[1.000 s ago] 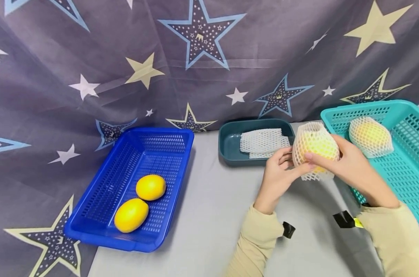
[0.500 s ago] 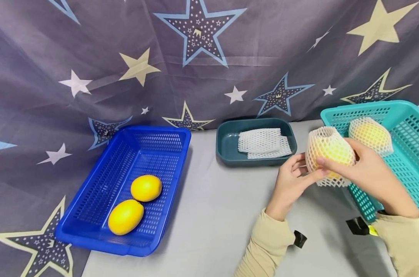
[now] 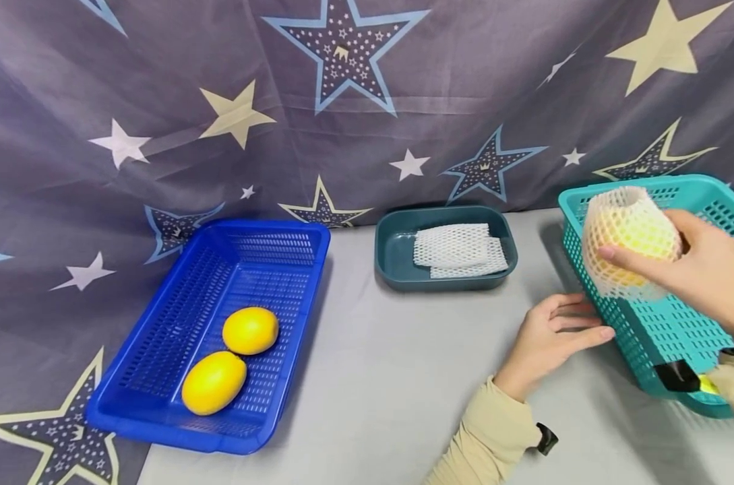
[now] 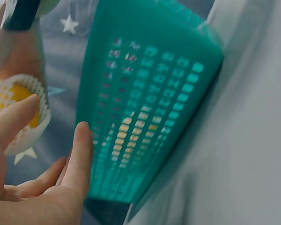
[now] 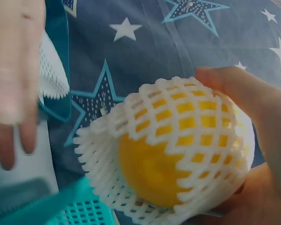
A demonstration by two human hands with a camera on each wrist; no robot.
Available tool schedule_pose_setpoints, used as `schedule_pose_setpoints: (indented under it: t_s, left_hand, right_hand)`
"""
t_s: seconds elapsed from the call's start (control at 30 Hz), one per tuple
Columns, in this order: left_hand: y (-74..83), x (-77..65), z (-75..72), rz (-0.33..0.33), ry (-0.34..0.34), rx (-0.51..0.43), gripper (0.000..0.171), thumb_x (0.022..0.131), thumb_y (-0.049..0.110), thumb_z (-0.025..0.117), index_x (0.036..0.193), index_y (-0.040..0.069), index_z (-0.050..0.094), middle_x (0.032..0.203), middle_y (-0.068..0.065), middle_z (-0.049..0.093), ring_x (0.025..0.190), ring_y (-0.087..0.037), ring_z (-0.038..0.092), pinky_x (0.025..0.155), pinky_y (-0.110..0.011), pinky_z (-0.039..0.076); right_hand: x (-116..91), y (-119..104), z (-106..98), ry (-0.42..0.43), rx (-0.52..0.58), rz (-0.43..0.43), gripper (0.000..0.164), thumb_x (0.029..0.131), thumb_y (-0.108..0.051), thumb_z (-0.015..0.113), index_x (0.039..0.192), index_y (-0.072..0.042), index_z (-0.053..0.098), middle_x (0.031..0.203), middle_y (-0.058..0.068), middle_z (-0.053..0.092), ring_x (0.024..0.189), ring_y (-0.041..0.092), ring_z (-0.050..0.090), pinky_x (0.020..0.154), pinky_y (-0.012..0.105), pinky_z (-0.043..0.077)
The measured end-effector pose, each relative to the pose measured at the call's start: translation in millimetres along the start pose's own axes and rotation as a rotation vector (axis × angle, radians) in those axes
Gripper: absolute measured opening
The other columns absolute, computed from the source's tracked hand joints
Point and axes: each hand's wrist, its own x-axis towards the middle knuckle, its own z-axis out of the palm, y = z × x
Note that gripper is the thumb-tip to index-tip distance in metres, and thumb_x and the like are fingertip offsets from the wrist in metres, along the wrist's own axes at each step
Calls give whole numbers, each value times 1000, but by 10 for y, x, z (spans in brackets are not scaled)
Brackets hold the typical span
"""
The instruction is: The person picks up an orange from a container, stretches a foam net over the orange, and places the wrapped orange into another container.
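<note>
My right hand (image 3: 703,276) holds a yellow lemon (image 5: 152,166) sheathed in a white foam net sleeve (image 3: 630,249), above the near-left side of the teal basket (image 3: 591,283). In the right wrist view, one end of the fruit shows bare at the sleeve's mouth. My left hand (image 3: 542,343) holds nothing; its fingers are extended beside the basket's left wall. Through that wall's slots, the left wrist view shows a pale yellow patch (image 4: 126,138). From the head, the held fruit covers the spot where another sleeved lemon lay.
Two bare lemons (image 3: 250,331) lie in a blue basket (image 3: 324,269) at left. A dark teal tray (image 3: 393,249) at the back holds white foam net sleeves (image 3: 454,246). A starred cloth (image 3: 354,148) hangs behind the grey table (image 3: 367,377).
My right hand has carried the sleeved lemon rightward over the teal basket. My left hand has let go of it and sits lower, by the basket's wall.
</note>
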Motion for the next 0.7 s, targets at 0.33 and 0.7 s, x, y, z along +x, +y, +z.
schedule_pose_setpoints:
  t_s: [0.33, 0.7]
  left_hand:
    - [-85, -29, 229, -144, -84, 192, 58, 91, 10, 69, 143, 25, 47, 114, 21, 63, 95, 7, 62, 78, -17, 53]
    - [-112, -43, 375, -152, -49, 238, 61, 89, 10, 72, 141, 32, 46, 107, 24, 60, 91, 9, 60, 73, -18, 53]
  right_hand:
    - [275, 141, -110, -11, -123, 37, 73, 84, -55, 71, 118, 5, 49, 83, 17, 56, 60, 20, 48, 47, 31, 37]
    - [561, 383, -119, -49, -161, 74, 81, 85, -60, 66, 116, 11, 46, 84, 24, 56, 63, 27, 52, 46, 34, 40]
